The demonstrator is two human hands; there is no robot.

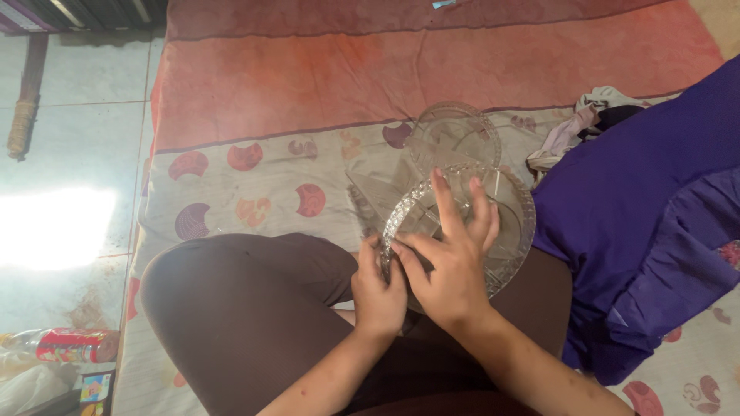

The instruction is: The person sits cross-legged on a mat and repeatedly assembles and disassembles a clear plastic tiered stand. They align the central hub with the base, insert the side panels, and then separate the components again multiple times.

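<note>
A clear round glass dish (515, 223) with a beaded rim and dividers rests tilted on my lap. My left hand (378, 289) grips its near rim from the left. My right hand (451, 254) lies flat across the dish with fingers spread over its inside. Just behind it a second clear round glass piece (453, 132) stands on the mat, and flat clear pieces (374, 192) lie beside it.
I sit cross-legged in brown trousers (247, 308) on a patterned mat (254, 177) with a red band. Purple cloth (640, 216) and a crumpled garment (574, 127) lie on the right. A red-labelled bottle (73, 344) lies on the tiled floor at left.
</note>
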